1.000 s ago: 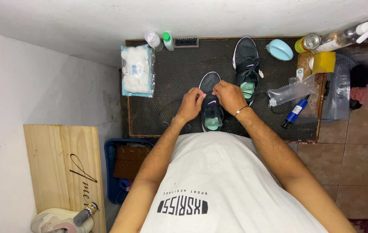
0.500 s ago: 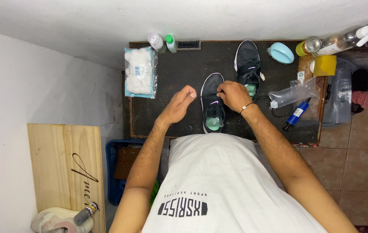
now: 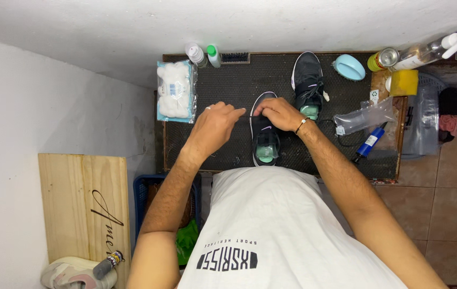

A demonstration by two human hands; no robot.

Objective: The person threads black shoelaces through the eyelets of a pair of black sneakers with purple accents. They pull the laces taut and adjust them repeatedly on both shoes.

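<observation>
At the far left of the black mat [image 3: 223, 139] covering the table we see a clear bag of white cotton [image 3: 174, 91], and at its 1 o'clock two small bottles [image 3: 203, 54] standing against the wall. Our left hand [image 3: 213, 126] hovers just right of that bag; its fingers are pinched together, and a thin dark shoelace [image 3: 248, 116] appears to run taut from them toward the shoe. Whether the grip truly holds the lace is hard to tell at this size.

The dark sneaker [image 3: 265, 131] with the mint-green insole lies in the middle of the mat, its long axis running 12 to 6 o'clock, heel toward us. It sits at 3 o'clock from the left hand, a little apart. Our right hand [image 3: 278, 112], a bracelet on its wrist, rests on the toe end of that shoe, fingers curled closed over the lacing area, so it is the nearer hand by far.

At 1 o'clock from the near shoe lies the second sneaker [image 3: 307, 83], parallel to it. Further right are a pale blue brush [image 3: 348, 67], a crumpled clear plastic bag [image 3: 365, 116], a blue pen-like tube [image 3: 370, 143], a yellow sponge [image 3: 403, 82] and a spray bottle [image 3: 436, 48].

Compared with half a second ago, the left hand has drawn away from the shoe toward 9 o'clock, while the right hand stays on the toe.
</observation>
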